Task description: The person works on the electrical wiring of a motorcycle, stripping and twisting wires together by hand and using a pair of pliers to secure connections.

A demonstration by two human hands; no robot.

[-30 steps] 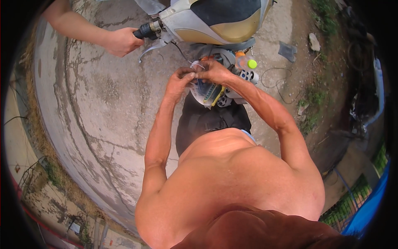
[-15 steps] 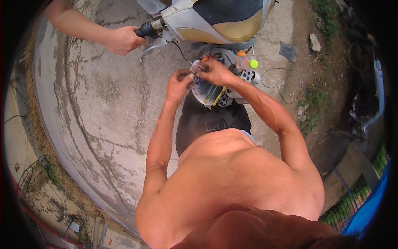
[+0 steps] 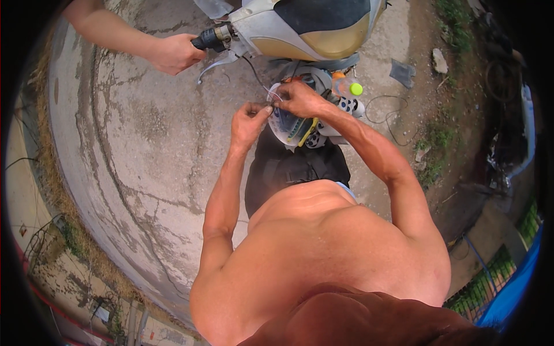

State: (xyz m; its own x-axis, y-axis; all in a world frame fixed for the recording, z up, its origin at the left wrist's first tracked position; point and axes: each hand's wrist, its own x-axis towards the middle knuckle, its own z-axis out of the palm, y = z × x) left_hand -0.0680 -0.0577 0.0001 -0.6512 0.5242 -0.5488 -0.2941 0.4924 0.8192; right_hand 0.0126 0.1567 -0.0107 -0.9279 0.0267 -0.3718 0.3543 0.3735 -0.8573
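Note:
Both my hands meet over a whitish container (image 3: 284,134) in front of my dark trousers. A dark cable (image 3: 254,72) comes down from the scooter's handlebar (image 3: 226,36) and splits into thin pale wires (image 3: 273,94) at my fingertips. My right hand (image 3: 301,99) is closed in a pinch on these wires. Beside it, my left hand (image 3: 248,123) also pinches, thumb against fingers; what lies between them is too small to make out. Below my right hand, a yellow-edged tool (image 3: 307,132) rests among the items in the container.
Another person's hand (image 3: 176,53) grips the black handlebar grip (image 3: 205,40), above a silver lever (image 3: 218,64). The scooter's white and gold body (image 3: 329,43) stands ahead. A clear bottle with a yellow-green cap (image 3: 356,89) is at the right, near a looped wire (image 3: 388,109) on the ground.
My left thumb and fingers have shifted very slightly, and the view has moved a little. Both hands remain pinched at the wires.

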